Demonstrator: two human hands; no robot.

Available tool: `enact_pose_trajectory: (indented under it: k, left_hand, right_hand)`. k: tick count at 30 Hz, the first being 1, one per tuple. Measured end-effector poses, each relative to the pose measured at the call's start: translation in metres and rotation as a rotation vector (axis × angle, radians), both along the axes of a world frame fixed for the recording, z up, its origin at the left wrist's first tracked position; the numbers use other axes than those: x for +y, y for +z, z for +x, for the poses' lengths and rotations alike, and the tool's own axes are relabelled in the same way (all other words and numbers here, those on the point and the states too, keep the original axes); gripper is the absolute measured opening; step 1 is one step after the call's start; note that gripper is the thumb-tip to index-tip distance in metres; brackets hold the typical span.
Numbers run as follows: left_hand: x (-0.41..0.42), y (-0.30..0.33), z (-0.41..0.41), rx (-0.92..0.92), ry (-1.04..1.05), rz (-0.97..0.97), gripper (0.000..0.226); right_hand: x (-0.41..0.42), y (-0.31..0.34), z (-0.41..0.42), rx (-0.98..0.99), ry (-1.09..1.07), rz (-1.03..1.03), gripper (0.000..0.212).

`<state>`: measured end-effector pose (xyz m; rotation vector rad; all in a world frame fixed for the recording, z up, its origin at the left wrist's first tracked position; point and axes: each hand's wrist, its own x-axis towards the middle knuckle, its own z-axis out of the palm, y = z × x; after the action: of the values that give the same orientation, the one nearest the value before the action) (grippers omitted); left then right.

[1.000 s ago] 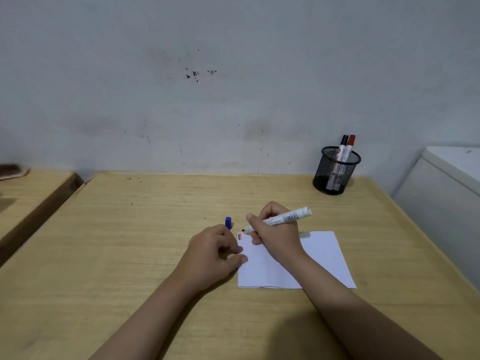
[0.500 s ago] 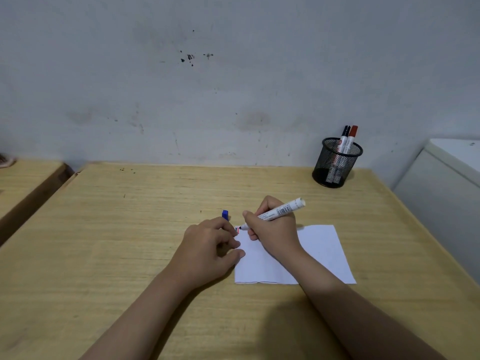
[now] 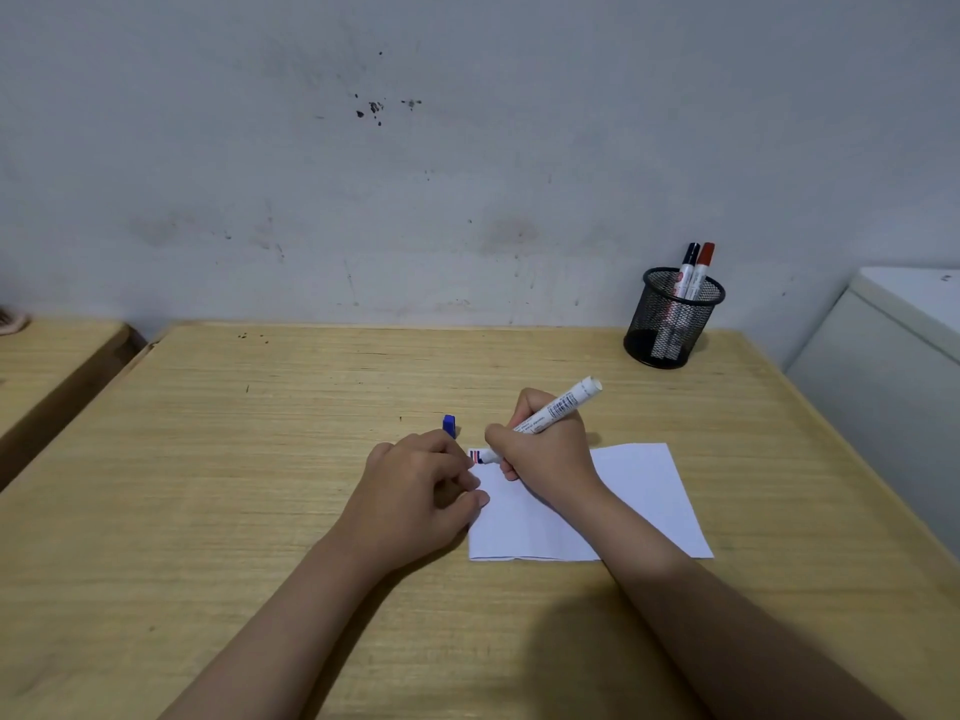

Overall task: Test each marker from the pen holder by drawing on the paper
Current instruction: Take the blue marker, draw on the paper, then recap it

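A white paper point(image 3: 634, 491) lies on the wooden desk. My right hand point(image 3: 545, 449) grips a white marker point(image 3: 558, 407), its tip touching the paper's top left corner beside short red and dark strokes point(image 3: 474, 455). My left hand point(image 3: 415, 491) rests at the paper's left edge, fingers curled around a blue cap point(image 3: 450, 426) that pokes out above them. At the back right stands a black mesh pen holder point(image 3: 670, 319) with a black-capped marker point(image 3: 690, 262) and a red-capped marker point(image 3: 702, 265) upright in it.
The desk point(image 3: 260, 459) meets a stained grey wall behind. A second wooden desk point(image 3: 47, 366) stands to the left across a narrow gap. A white cabinet point(image 3: 893, 376) stands close to the desk's right edge.
The marker tip has come down onto the paper's top left corner. The camera has tilted slightly, shifting the scene. My left hand stays at the paper's edge with the blue cap.
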<state>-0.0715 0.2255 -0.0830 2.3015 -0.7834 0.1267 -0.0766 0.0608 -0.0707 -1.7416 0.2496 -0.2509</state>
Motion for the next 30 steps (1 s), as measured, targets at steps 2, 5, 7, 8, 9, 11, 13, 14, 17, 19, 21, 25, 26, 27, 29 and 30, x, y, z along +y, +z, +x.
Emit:
enact_pose_trajectory:
  k: [2,5,7,8,9,11,13,14,17,19,21,25,26,27,29,30]
  left_hand:
    - [0.0,0.0,0.0,-0.006,-0.002,0.001,0.026]
    - [0.0,0.0,0.001,-0.016,-0.006,0.002,0.025]
    - [0.0,0.0,0.001,-0.023,-0.01,0.006,0.025]
    - [0.0,0.0,0.001,-0.028,-0.013,0.007,0.024]
    - [0.0,-0.001,0.001,-0.038,-0.017,0.004,0.022]
    - [0.0,0.0,0.001,-0.065,-0.009,-0.023,0.017]
    - [0.0,0.001,0.002,-0.081,0.033,-0.08,0.012]
    - [0.001,0.002,0.003,-0.077,0.063,-0.12,0.013]
    - [0.002,0.006,0.007,-0.078,0.152,-0.217,0.019]
    - [0.002,0.009,0.011,-0.076,0.183,-0.186,0.028]
    - [-0.002,0.014,0.017,-0.034,0.169,-0.107,0.035]
    - [-0.011,0.019,0.024,0.018,0.142,-0.02,0.024]
    - [-0.011,0.019,0.024,0.034,0.166,-0.034,0.02]
    - [-0.012,0.022,0.023,0.059,0.202,-0.075,0.017]
    - [-0.012,0.029,0.017,0.192,0.28,-0.28,0.012]
    - [-0.012,0.035,0.013,0.296,0.291,-0.437,0.011]
  right_hand:
    - [0.0,-0.001,-0.001,-0.007,0.002,0.005,0.033]
    - [-0.002,-0.001,-0.002,-0.04,-0.03,0.05,0.032]
    - [-0.005,-0.002,-0.001,-0.066,-0.07,0.143,0.031]
    - [-0.006,-0.002,-0.001,-0.077,-0.084,0.192,0.031]
    - [-0.007,-0.002,0.0,-0.086,-0.091,0.231,0.031]
    - [-0.007,-0.001,0.001,-0.103,-0.097,0.28,0.03]
    - [-0.007,0.0,0.001,-0.111,-0.114,0.328,0.027]
    - [-0.008,0.0,0.001,-0.107,-0.123,0.36,0.026]
    - [-0.009,0.003,0.0,-0.098,-0.105,0.461,0.024]
    - [-0.009,0.004,-0.002,-0.098,-0.073,0.469,0.022]
    - [-0.008,0.006,-0.005,-0.093,-0.045,0.449,0.019]
    - [-0.009,0.013,-0.012,-0.072,-0.014,0.467,0.008]
    - [-0.009,0.016,-0.013,-0.072,-0.014,0.47,0.007]
    - [-0.01,0.02,-0.016,-0.081,-0.013,0.465,0.008]
    - [-0.014,0.029,-0.024,-0.13,-0.009,0.443,0.01]
    - [-0.016,0.033,-0.029,-0.162,-0.006,0.432,0.01]
